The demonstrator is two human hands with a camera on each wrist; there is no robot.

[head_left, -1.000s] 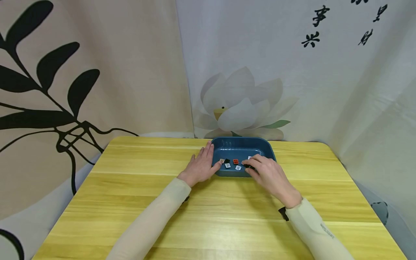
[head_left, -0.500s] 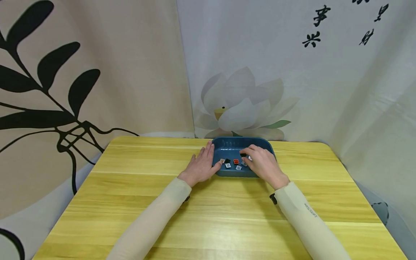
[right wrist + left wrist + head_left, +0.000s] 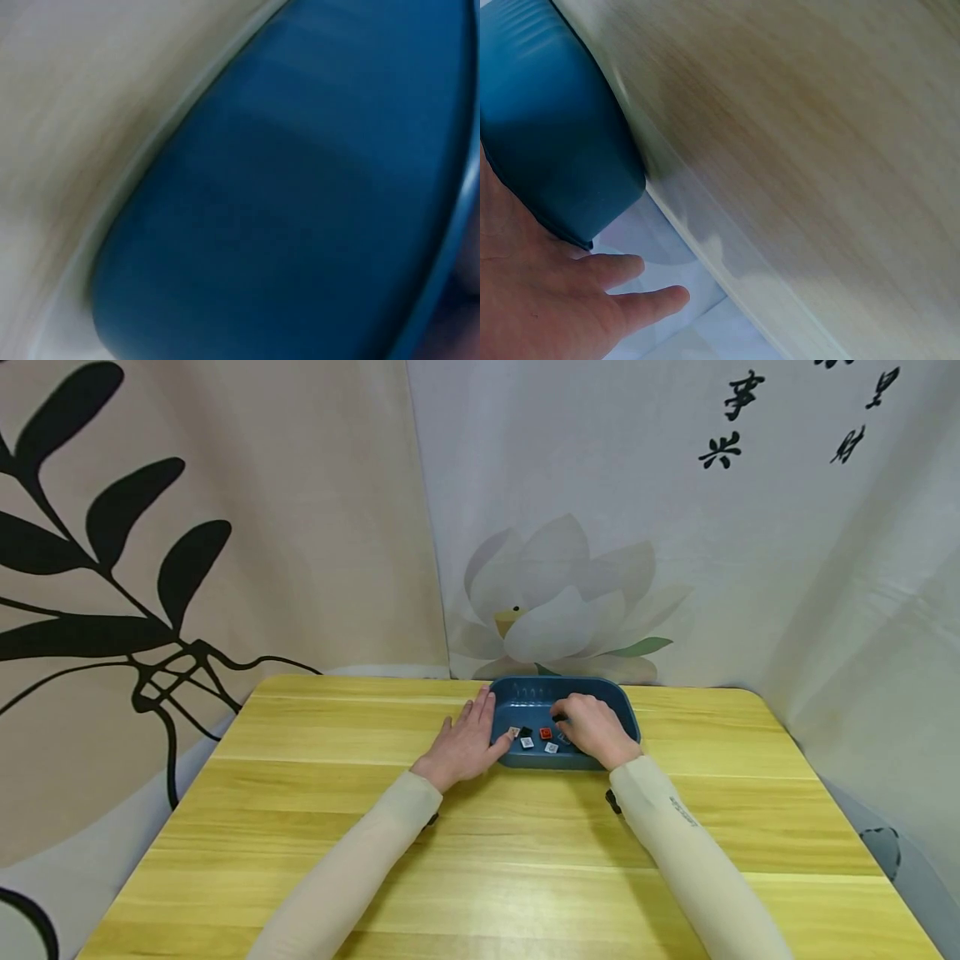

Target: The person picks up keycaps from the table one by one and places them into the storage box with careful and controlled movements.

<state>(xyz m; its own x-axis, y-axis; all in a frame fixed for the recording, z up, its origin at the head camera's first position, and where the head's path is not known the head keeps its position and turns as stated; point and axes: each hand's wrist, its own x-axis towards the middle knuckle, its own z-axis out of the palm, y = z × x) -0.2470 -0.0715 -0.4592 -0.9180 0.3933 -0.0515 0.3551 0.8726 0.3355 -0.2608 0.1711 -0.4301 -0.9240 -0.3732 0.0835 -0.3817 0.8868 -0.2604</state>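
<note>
A dark blue rectangular tray (image 3: 555, 762) stands at the back of the table, with small square pieces in it. My left hand (image 3: 462, 747) rests on the tray's left rim, fingers straight; in the left wrist view, that hand (image 3: 547, 300) lies against the tray's side (image 3: 555, 127). Reaching in over the tray's right half, my right hand (image 3: 594, 727) pinches a small black piece (image 3: 559, 718) between its fingertips. To the left of it lie a red piece (image 3: 546, 733), white pieces (image 3: 551, 748), another black one (image 3: 525, 732) and a beige one (image 3: 513, 732).
The wooden table (image 3: 480, 868) stretches in front of the tray. Behind its back edge hangs a printed curtain (image 3: 555, 610). The right wrist view is mostly filled by the tray's outer wall (image 3: 270, 225), blurred.
My right hand has moved left and farther back inside the tray, with the black piece in its fingertips. The left hand has stayed at the left rim.
</note>
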